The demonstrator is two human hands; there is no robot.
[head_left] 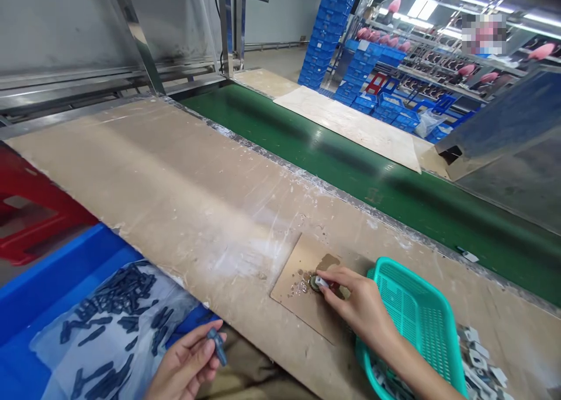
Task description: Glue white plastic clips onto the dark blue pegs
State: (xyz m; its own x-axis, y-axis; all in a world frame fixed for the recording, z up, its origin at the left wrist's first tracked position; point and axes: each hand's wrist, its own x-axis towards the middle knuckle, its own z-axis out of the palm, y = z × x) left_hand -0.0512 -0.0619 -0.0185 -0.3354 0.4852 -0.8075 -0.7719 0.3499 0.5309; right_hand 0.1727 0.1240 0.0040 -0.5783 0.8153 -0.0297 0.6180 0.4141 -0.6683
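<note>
My left hand (193, 356), closed at the table's front edge, pinches a small dark blue-grey plastic part (217, 346) between thumb and fingers. Over a square brown board (291, 280), my right hand (357, 300) grips a small whitish plastic piece (321, 282) in its fingertips. The lower end of that piece is at a small round dark dish (314, 283); whether it touches the liquid inside cannot be seen. Wet drops and a damp stain (328, 262) mark the board around the dish. Beneath my right forearm stands a teal plastic basket (442, 306), partly hidden, with light pieces at its near end.
Several whitish-grey parts (480, 359) lie right of the basket. A blue bin (17, 306) at lower left holds many dark parts (118, 289) on a plastic bag. A green conveyor belt (280, 134) runs beyond the table, with one small part (468, 254) near its edge. Blue crates (326, 31) stand behind.
</note>
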